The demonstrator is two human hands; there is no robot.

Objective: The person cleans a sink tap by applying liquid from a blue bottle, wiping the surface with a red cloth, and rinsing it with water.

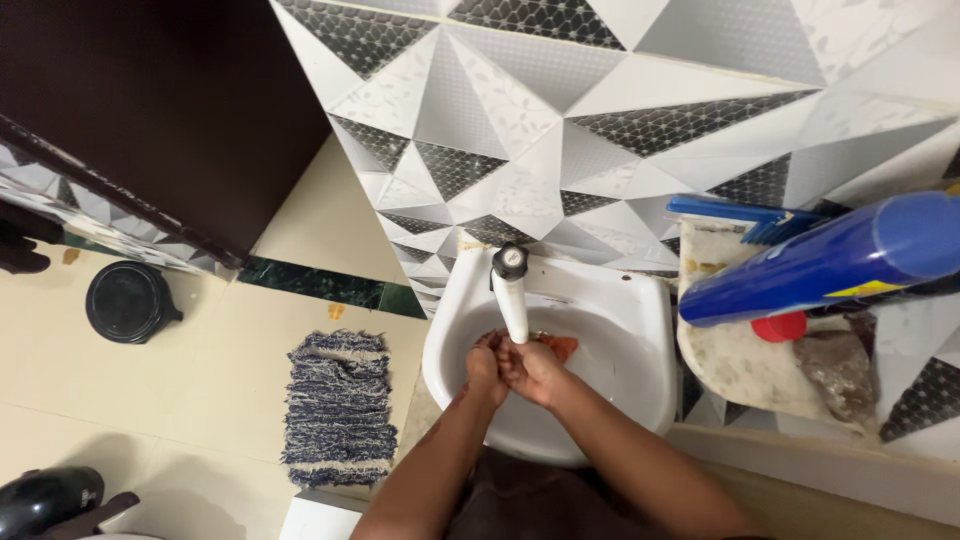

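White tap [511,300] hides fingertips; left hand [484,368] and right hand [532,372] clasped together, holding nothing.

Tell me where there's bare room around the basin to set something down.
Free: floor between mat and black lid. Crowded: corner shelf with blue bottle; both hands fill the basin under the tap.
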